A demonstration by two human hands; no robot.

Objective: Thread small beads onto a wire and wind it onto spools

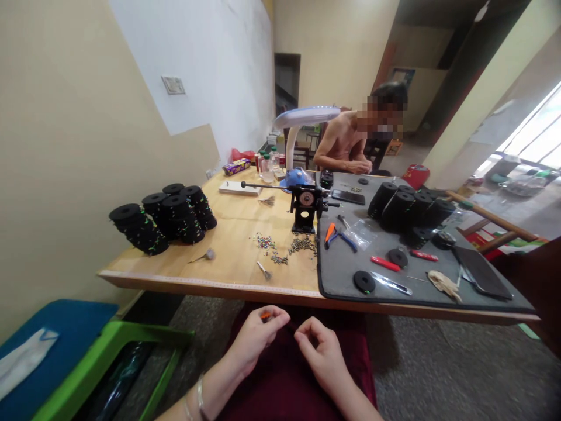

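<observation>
Both hands are held over my lap, just below the table's front edge. My left hand (259,334) is closed, thumb and forefinger pinched together, with a small orange piece (265,316) showing between the fingers; its kind is too small to make out. A short gap to the right, my right hand (323,353) also pinches, fingers curled in. Whatever it grips is too thin or too hidden to see. On the wood beyond lie small coloured beads (265,241), little dark metal pieces (302,244) and a tufted bundle (264,270).
Stacked black foam spools (177,213) stand at the left, more spools (401,207) at the right. A black hand-crank winder (304,209) and a lamp (307,116) stand mid-table. The grey mat (337,278) bears pliers (344,238), a craft knife (391,283) and a foam disc (364,282). Another person (344,143) sits opposite.
</observation>
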